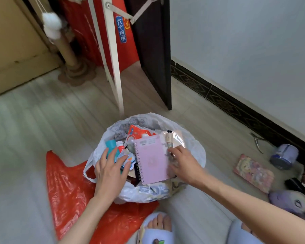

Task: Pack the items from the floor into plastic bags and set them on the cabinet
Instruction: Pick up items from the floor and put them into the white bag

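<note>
A white plastic bag [148,192] stands open on the floor [33,120], stuffed with small items, a pink spiral notebook [151,159] lying on top. The left hand [111,168] rests with fingers spread and fairly straight over the bag's left side, on a blue-and-white packet [128,157] beside a teal tube [110,145]. The right hand [183,162] reaches in from the right, fingers loosely bent at the notebook's right edge near a small bottle [169,138]; blur hides whether it pinches anything. A red plastic bag [69,191] lies flat beneath. A patterned pouch [253,173] and a tin [283,156] lie well to the right.
</note>
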### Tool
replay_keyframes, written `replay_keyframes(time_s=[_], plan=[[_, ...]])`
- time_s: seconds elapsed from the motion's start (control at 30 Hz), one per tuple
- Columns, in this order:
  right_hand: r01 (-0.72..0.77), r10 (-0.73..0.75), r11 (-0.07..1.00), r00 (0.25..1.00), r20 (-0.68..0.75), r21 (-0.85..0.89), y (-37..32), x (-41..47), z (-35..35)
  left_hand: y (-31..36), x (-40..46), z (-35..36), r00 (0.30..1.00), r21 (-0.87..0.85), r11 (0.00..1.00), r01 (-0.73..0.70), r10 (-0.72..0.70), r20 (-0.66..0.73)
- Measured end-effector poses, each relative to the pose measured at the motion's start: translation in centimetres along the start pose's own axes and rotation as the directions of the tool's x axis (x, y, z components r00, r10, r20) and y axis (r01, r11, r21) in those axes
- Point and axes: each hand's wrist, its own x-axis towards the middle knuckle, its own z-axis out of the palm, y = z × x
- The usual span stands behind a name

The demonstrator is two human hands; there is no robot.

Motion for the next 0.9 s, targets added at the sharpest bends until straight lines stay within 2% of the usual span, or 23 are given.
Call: replay_keyframes(time_s=[0.07,0.17,0.27,0.3,0.37,0.43,0.57,0.63,0.73,0.8,0.83,0.9], plan=[[-0.023,0.026,0.998,0.997,-0.076,0.050,0.5,0.1,-0.1,-0.3,0.2,-0.5,0.998,-0.021,0.999,0.030,-0.031,-0.063],[-0.148,0.163,0.985,0.966,-0.200,0.086,2.9,1.2,-1.1,-1.4,1.6,-1.4,0.981,-0.051,0.989,0.138,-0.143,-0.129],[-0.386,0.399,0.916,0.905,-0.149,0.108,5.9,2.5,-2.2,-3.3,3.8,-2.2,0.937,-0.211,0.917,0.339,-0.348,-0.008],[-0.468,0.489,0.865,0.867,-0.097,0.182,6.6,2.9,-2.4,-3.7,4.3,-2.3,0.903,-0.298,0.855,0.424,-0.424,0.070],[-0.607,0.641,0.669,0.763,0.078,0.429,7.6,3.6,-2.1,-4.3,4.6,-2.2,0.834,-0.375,0.746,0.550,-0.513,0.202],[-0.638,0.674,0.474,0.707,0.216,0.607,8.1,3.9,-1.7,-4.4,4.3,-1.9,0.851,-0.375,0.766,0.523,-0.494,0.177],[-0.543,0.730,0.279,0.656,0.193,0.792,8.1,4.0,-2.3,-4.3,3.7,-2.2,0.884,-0.361,0.817,0.449,-0.465,0.047],[-0.504,0.724,0.326,0.677,0.131,0.800,7.3,3.4,-3.1,-3.7,3.6,-2.9,0.911,-0.316,0.864,0.393,-0.413,0.004],[-0.393,0.629,0.478,0.778,0.007,0.786,4.7,2.1,-5.1,-2.3,3.7,-4.5,0.965,-0.197,0.951,0.240,-0.256,-0.056],[-0.304,0.537,0.581,0.840,-0.075,0.755,2.5,0.7,-6.7,-1.6,3.5,-5.7,0.975,-0.161,0.965,0.208,-0.217,-0.045],[-0.262,0.458,0.697,0.879,-0.133,0.667,1.5,-0.3,-7.3,-1.5,3.3,-6.2,0.976,-0.147,0.967,0.207,-0.214,-0.034],[-0.171,0.235,0.935,0.955,-0.180,0.311,0.2,-2.5,-8.0,-1.4,2.2,-7.0,0.981,-0.130,0.974,0.186,-0.191,-0.029]])
